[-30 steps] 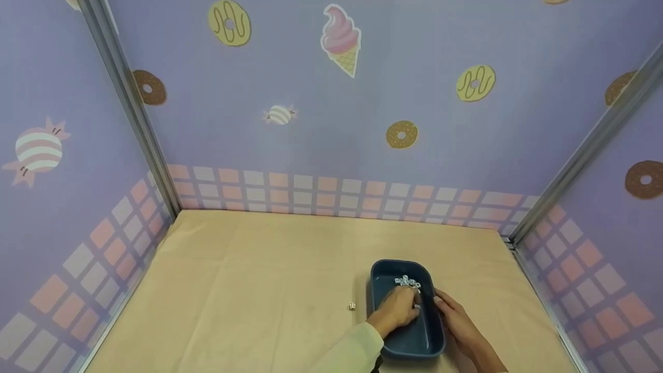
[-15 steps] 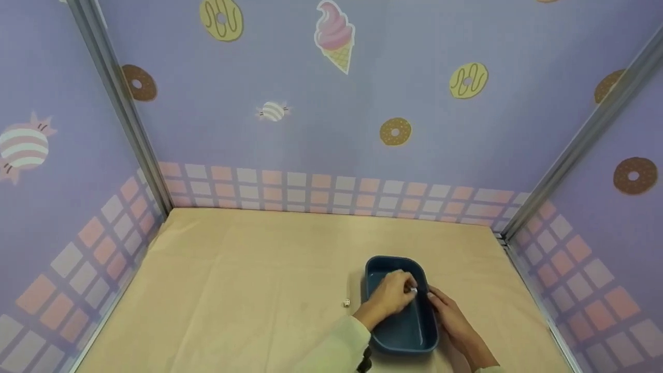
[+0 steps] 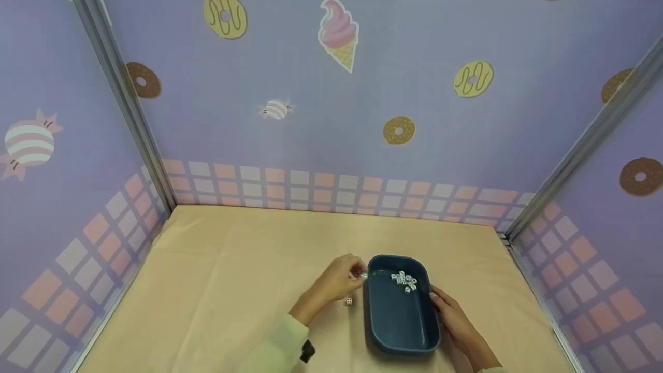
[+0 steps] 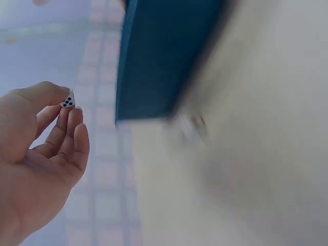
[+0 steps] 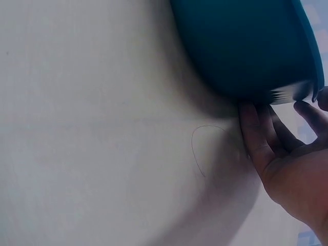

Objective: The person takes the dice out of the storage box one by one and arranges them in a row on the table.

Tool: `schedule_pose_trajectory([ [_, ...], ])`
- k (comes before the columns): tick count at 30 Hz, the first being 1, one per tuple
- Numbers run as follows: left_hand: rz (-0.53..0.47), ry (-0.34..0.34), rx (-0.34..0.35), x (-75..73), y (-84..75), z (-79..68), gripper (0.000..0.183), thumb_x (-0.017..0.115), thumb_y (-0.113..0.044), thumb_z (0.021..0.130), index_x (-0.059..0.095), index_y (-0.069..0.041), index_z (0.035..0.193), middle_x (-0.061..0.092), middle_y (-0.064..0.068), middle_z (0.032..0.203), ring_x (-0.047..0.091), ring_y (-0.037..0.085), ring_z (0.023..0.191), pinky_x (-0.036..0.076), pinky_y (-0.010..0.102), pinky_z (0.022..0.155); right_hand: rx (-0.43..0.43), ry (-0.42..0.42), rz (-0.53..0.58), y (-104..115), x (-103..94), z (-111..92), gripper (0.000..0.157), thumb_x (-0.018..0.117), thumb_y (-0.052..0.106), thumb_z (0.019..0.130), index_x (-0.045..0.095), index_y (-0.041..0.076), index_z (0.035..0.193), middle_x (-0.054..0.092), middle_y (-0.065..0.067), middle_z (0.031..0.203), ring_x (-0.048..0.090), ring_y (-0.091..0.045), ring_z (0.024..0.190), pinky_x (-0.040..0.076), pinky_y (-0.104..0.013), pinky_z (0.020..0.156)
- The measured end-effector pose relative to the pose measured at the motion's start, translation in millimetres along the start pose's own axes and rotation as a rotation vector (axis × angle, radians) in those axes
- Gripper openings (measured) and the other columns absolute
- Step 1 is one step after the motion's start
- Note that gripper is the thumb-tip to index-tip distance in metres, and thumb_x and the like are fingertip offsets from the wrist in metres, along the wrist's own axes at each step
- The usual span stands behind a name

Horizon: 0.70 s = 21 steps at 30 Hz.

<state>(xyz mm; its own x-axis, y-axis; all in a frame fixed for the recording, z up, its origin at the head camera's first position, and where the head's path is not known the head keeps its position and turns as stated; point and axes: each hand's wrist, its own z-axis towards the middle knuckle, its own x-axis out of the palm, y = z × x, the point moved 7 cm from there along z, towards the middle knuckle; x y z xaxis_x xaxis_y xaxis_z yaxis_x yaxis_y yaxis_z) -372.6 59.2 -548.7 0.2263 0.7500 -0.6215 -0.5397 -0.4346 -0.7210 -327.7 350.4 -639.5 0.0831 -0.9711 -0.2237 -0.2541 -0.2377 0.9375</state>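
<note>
My left hand [image 3: 334, 278] pinches a white die [image 4: 67, 100] between thumb and index finger, just outside the left rim of a dark blue rectangular tray [image 3: 401, 324]. The die's dark pips show in the left wrist view. Several white dice [image 3: 405, 281] lie clustered toward the far end inside the tray. On the cloth, left of the tray and below my left hand, sits a single die [image 3: 348, 301]. My right hand [image 3: 461, 326] holds the tray's right side, thumb at the rim. In the right wrist view its fingers [image 5: 254, 128] press against the outer wall.
A beige cloth [image 3: 248, 290] covers the table, with faint creases. Purple walls [image 3: 290, 52] with sweets and a pink-and-white grid enclose the back and both sides. Metal posts [image 3: 129, 109] stand at the rear corners.
My left hand has come out of the tray to the left, carrying a die. The other dice in the tray now show fully. My right hand keeps its hold on the tray.
</note>
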Motion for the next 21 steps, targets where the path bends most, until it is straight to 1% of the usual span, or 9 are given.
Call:
schedule_pose_trajectory([
  [2, 0.041, 0.016, -0.043, -4.5, 15.8, -11.8, 0.006, 0.068, -0.013, 0.093, 0.067, -0.011, 0.099, 0.062, 0.002, 0.097, 0.062, 0.016, 0.090, 0.054, 0.028, 0.079, 0.002, -0.009, -0.004, 0, -0.1, -1, 0.054, 0.040, 0.036, 0.107, 0.035, 0.011, 0.154, 0.029, -0.018, 0.159, 0.023, -0.040, 0.147, 0.017, -0.058, 0.116],
  [5, 0.072, 0.052, -0.109, -4.2, 37.7, -28.3, 0.006, 0.069, -0.013, 0.093, 0.069, -0.012, 0.098, 0.062, 0.001, 0.096, 0.062, 0.016, 0.089, 0.052, 0.024, 0.077, 0.002, -0.009, -0.006, 0, 0.8, 0, 0.053, 0.040, 0.035, 0.107, 0.035, 0.011, 0.154, 0.028, -0.018, 0.159, 0.022, -0.040, 0.147, 0.017, -0.057, 0.116],
  [8, 0.086, 0.073, -0.146, -0.4, 51.1, -38.3, 0.007, 0.070, -0.009, 0.090, 0.070, -0.012, 0.096, 0.062, 0.000, 0.093, 0.060, 0.014, 0.085, 0.052, 0.025, 0.075, 0.006, -0.004, -0.004, -1, 1.3, 0, 0.054, 0.040, 0.036, 0.106, 0.035, 0.012, 0.154, 0.028, -0.018, 0.160, 0.022, -0.039, 0.147, 0.018, -0.057, 0.116],
  [11, 0.132, 0.071, -0.136, 2.2, 56.4, -41.9, 0.009, 0.071, -0.006, 0.088, 0.071, -0.012, 0.095, 0.062, 0.000, 0.091, 0.057, 0.010, 0.080, 0.052, 0.025, 0.073, 0.001, -0.004, -0.001, -2, 1.4, 1, 0.053, 0.040, 0.037, 0.106, 0.036, 0.012, 0.153, 0.028, -0.017, 0.160, 0.022, -0.039, 0.147, 0.018, -0.057, 0.116],
  [14, 0.163, 0.067, -0.135, 4.0, 60.1, -43.3, 0.009, 0.071, -0.005, 0.087, 0.071, -0.011, 0.094, 0.063, 0.000, 0.088, 0.056, 0.008, 0.077, 0.051, 0.026, 0.071, 0.006, 0.000, 0.004, -2, 2.6, 1, 0.054, 0.040, 0.037, 0.106, 0.035, 0.012, 0.154, 0.028, -0.017, 0.160, 0.023, -0.040, 0.147, 0.018, -0.060, 0.115],
  [18, 0.147, 0.086, -0.167, 10.5, 65.5, -45.6, 0.008, 0.072, -0.006, 0.087, 0.071, -0.011, 0.093, 0.063, -0.001, 0.087, 0.056, 0.009, 0.076, 0.050, 0.025, 0.070, 0.020, 0.005, 0.001, -2, 3.0, -1, 0.056, 0.041, 0.038, 0.105, 0.034, 0.013, 0.154, 0.026, -0.018, 0.160, 0.020, -0.042, 0.146, 0.016, -0.065, 0.112],
  [21, 0.131, 0.105, -0.182, 16.1, 67.2, -47.8, 0.008, 0.072, -0.007, 0.088, 0.071, -0.012, 0.094, 0.063, -0.001, 0.088, 0.056, 0.007, 0.076, 0.050, 0.025, 0.070, 0.024, 0.003, 0.005, -1, 3.0, -2, 0.055, 0.041, 0.038, 0.106, 0.034, 0.013, 0.154, 0.026, -0.018, 0.160, 0.020, -0.042, 0.147, 0.016, -0.065, 0.112],
])
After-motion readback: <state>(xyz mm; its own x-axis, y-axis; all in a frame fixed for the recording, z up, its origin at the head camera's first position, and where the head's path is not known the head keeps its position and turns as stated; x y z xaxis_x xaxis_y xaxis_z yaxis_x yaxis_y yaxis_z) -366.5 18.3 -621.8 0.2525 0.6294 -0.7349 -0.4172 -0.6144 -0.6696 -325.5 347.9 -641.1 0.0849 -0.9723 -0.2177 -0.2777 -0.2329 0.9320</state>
